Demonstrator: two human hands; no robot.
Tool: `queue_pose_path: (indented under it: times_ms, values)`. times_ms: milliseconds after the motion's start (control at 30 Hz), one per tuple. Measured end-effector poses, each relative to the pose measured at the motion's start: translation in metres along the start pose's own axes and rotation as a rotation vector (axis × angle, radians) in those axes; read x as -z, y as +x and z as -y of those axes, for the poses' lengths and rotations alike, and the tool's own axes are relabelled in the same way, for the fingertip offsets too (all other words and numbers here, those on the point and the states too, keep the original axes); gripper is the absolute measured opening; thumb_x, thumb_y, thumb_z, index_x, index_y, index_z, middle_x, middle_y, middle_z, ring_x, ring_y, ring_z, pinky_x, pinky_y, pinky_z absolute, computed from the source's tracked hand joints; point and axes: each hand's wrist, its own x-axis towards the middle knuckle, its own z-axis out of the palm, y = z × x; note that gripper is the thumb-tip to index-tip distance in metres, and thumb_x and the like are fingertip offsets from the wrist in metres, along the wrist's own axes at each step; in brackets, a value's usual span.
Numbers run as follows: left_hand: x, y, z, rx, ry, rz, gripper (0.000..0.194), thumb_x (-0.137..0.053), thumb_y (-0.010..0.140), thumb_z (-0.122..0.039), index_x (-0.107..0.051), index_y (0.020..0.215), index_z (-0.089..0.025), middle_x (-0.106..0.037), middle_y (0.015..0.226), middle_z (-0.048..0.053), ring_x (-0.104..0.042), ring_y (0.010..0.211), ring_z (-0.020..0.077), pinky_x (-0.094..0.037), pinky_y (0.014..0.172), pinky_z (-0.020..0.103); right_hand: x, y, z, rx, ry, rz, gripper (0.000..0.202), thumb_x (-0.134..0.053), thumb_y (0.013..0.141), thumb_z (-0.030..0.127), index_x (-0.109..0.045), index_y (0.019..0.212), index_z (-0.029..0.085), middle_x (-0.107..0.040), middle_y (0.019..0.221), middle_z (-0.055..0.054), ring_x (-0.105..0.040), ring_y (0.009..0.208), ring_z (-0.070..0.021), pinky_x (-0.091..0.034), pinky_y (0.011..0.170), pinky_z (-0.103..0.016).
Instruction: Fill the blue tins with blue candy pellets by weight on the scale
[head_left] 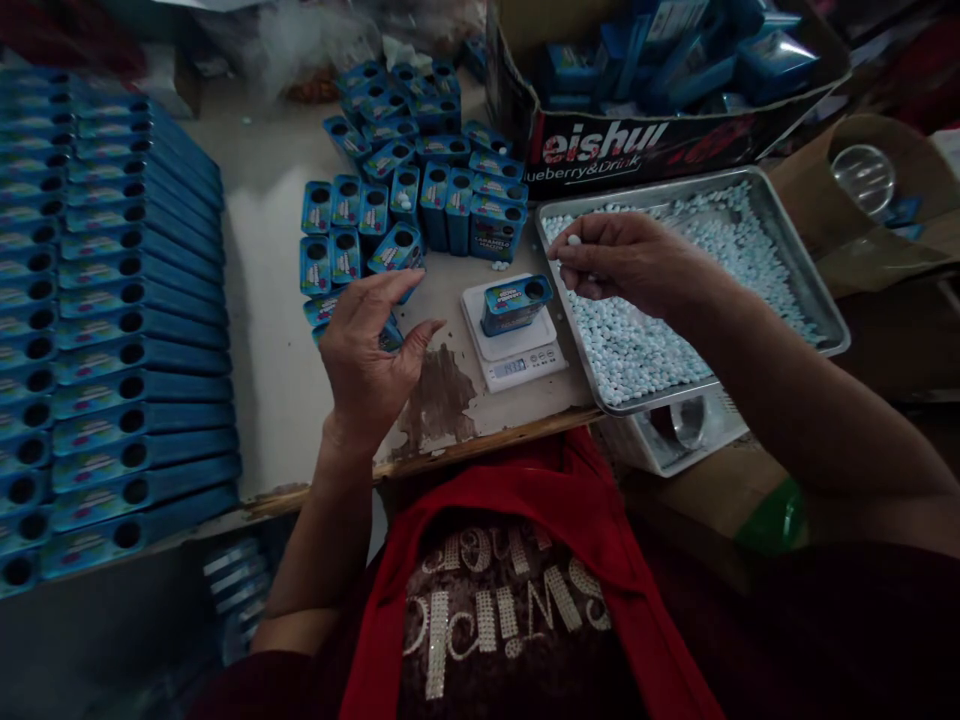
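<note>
One blue tin with a dark round hole in its top stands on a small white digital scale, whose display is lit. To the left of the scale, my left hand is raised with thumb and fingers apart, holding nothing, near a group of blue tins. My right hand hovers over the left part of a metal tray full of small pale candies. Its fingers are pinched on a few white candies.
Long rows of blue tins fill the left side of the table. An open cardboard box of blue packs stands at the back right. A brown paper bag is beyond the tray. A white container is below it.
</note>
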Motion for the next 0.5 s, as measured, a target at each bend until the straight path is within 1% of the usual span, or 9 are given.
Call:
queue_pose_path:
  times_ms: [67,133,233,333,400,433,500]
  values:
    - [-0.004,-0.001,0.001,-0.057,0.029,-0.033,0.047,-0.09,0.113,-0.051,-0.08,0.154,-0.033,-0.083,0.148,0.01,-0.08,0.142,0.0362,-0.063,0.131,0.054,0.0,0.002,-0.001,0.034,-0.069,0.055,0.041,-0.11,0.091,0.029,-0.071,0.099,0.023,-0.067,0.073,0.003,-0.057,0.058,-0.0105,-0.037,0.05,-0.024]
    - [-0.009,-0.002,0.002,-0.107,0.057,-0.047,0.046,-0.091,0.112,-0.047,-0.081,0.153,-0.029,-0.086,0.144,0.01,-0.082,0.137,0.0338,-0.065,0.126,0.049,0.0,0.003,-0.003,0.056,-0.137,0.098,0.042,-0.11,0.091,0.037,-0.072,0.099,0.023,-0.067,0.072,0.003,-0.056,0.058,-0.011,-0.036,0.05,-0.026]
    - [-0.014,-0.004,0.004,-0.118,0.092,-0.035,0.046,-0.091,0.112,-0.045,-0.08,0.154,-0.027,-0.087,0.143,0.01,-0.083,0.134,0.0321,-0.067,0.122,0.046,-0.003,0.006,-0.005,0.075,-0.197,0.128,0.042,-0.109,0.091,0.047,-0.075,0.098,0.022,-0.067,0.071,0.002,-0.052,0.058,-0.011,-0.034,0.05,-0.027]
    - [-0.016,-0.004,0.006,-0.12,0.097,-0.037,0.047,-0.092,0.111,-0.043,-0.08,0.153,-0.027,-0.087,0.142,0.01,-0.083,0.132,0.032,-0.068,0.119,0.046,-0.006,0.01,-0.01,0.077,-0.246,0.143,0.042,-0.106,0.092,0.053,-0.077,0.098,0.023,-0.066,0.071,0.002,-0.051,0.058,-0.012,-0.035,0.052,-0.029]
    - [-0.017,-0.005,0.009,-0.108,0.084,-0.023,0.048,-0.092,0.111,-0.042,-0.079,0.154,-0.028,-0.087,0.143,0.01,-0.083,0.132,0.0328,-0.068,0.119,0.047,-0.007,0.012,-0.012,0.095,-0.324,0.14,0.038,-0.103,0.095,0.052,-0.078,0.1,0.024,-0.065,0.07,0.003,-0.051,0.059,-0.013,-0.038,0.056,-0.031]
    - [-0.017,-0.006,0.01,-0.094,0.076,-0.01,0.048,-0.092,0.111,-0.042,-0.078,0.155,-0.028,-0.086,0.144,0.011,-0.083,0.133,0.0336,-0.068,0.12,0.048,-0.007,0.012,-0.012,0.119,-0.394,0.134,0.033,-0.101,0.096,0.049,-0.08,0.1,0.024,-0.064,0.07,0.003,-0.052,0.06,-0.0135,-0.039,0.058,-0.032]
    - [-0.018,-0.007,0.013,-0.064,0.064,0.015,0.051,-0.091,0.111,-0.044,-0.076,0.157,-0.03,-0.085,0.147,0.012,-0.082,0.136,0.0357,-0.067,0.123,0.052,-0.007,0.011,-0.008,0.193,-0.597,0.11,0.023,-0.099,0.095,0.038,-0.084,0.102,0.023,-0.063,0.07,0.004,-0.054,0.065,-0.0148,-0.041,0.065,-0.033]
